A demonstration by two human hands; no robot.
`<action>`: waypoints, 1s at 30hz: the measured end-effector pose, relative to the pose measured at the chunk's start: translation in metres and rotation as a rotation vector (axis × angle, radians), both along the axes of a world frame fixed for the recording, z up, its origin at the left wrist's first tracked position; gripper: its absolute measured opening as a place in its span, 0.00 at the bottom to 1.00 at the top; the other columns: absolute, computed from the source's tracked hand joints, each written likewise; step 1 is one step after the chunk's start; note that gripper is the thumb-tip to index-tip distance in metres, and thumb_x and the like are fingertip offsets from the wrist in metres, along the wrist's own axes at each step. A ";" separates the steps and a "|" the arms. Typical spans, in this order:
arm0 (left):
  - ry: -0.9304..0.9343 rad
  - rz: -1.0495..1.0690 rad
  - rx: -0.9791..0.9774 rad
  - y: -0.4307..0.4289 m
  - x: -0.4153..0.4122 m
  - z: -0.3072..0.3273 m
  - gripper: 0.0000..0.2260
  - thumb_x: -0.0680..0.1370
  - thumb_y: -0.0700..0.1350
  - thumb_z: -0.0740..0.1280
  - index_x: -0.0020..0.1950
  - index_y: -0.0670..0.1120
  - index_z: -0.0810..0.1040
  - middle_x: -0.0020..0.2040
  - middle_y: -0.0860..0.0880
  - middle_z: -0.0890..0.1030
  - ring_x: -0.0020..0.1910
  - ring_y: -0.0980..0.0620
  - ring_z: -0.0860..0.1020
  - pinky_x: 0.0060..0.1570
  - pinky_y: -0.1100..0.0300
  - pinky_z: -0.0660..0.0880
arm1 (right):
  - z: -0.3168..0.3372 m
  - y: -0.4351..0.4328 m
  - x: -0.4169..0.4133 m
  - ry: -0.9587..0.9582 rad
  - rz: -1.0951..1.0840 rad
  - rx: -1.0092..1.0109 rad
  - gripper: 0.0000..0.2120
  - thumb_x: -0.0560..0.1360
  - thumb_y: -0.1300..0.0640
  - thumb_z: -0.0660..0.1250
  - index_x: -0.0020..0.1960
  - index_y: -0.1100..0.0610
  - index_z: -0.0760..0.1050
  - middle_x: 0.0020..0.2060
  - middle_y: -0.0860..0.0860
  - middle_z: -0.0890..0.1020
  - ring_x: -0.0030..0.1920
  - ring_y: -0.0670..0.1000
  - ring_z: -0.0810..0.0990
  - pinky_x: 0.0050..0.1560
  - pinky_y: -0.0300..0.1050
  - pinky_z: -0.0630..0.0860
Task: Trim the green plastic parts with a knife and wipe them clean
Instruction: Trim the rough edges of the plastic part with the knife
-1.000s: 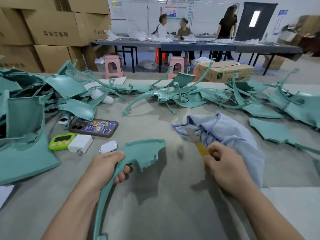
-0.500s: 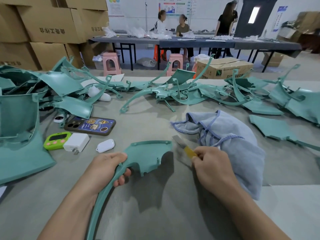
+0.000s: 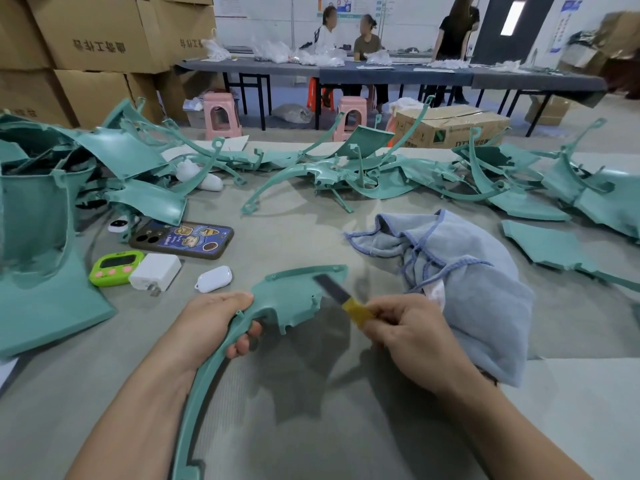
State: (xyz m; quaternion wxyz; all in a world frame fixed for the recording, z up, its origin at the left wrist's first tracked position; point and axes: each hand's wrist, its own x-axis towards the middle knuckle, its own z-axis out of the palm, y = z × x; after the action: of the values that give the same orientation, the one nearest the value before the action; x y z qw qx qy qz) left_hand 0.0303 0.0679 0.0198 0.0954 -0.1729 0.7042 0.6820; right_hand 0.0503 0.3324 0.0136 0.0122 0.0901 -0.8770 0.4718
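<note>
Green part (image 3: 294, 299): over table (image 3: 346, 431), left hand (image 3: 211, 327) fingers wrapped round its stem; tail cut off below. Knife (image 3: 334, 291): right hand (image 3: 412, 336) fingers pinch yellow handle, largely hidden; blade blurred, over part's edge

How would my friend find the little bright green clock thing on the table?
Look at the big teal panel at the left edge of the table. Just right of it, in front of the phone, lies the timer beside a white charger. It alone is lime green, with a dark screen and pink buttons.
</note>
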 end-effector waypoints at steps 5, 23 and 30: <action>-0.007 0.006 0.012 0.000 0.001 0.001 0.13 0.83 0.41 0.62 0.40 0.40 0.78 0.26 0.42 0.75 0.18 0.51 0.69 0.16 0.68 0.61 | 0.005 0.003 0.000 0.013 0.013 -0.086 0.10 0.76 0.62 0.71 0.37 0.52 0.81 0.28 0.51 0.76 0.30 0.43 0.69 0.34 0.39 0.67; -0.026 -0.037 0.019 -0.006 0.001 -0.003 0.14 0.83 0.43 0.63 0.39 0.42 0.81 0.27 0.41 0.76 0.18 0.51 0.69 0.17 0.70 0.61 | -0.002 0.020 -0.012 -0.024 -0.109 -0.273 0.09 0.73 0.71 0.69 0.38 0.61 0.82 0.25 0.51 0.75 0.27 0.45 0.68 0.29 0.36 0.65; -0.034 -0.080 0.040 -0.009 0.002 -0.001 0.20 0.83 0.42 0.63 0.32 0.44 0.82 0.28 0.40 0.75 0.19 0.50 0.69 0.16 0.69 0.61 | -0.005 0.022 -0.019 -0.045 -0.150 -0.211 0.08 0.73 0.69 0.69 0.39 0.60 0.82 0.25 0.50 0.74 0.26 0.44 0.66 0.28 0.35 0.63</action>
State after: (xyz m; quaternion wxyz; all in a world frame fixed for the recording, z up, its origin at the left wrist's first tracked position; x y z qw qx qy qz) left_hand 0.0321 0.0585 0.0190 0.1380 -0.1540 0.6949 0.6887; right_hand 0.0308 0.3544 0.0086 0.0373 0.0121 -0.8268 0.5611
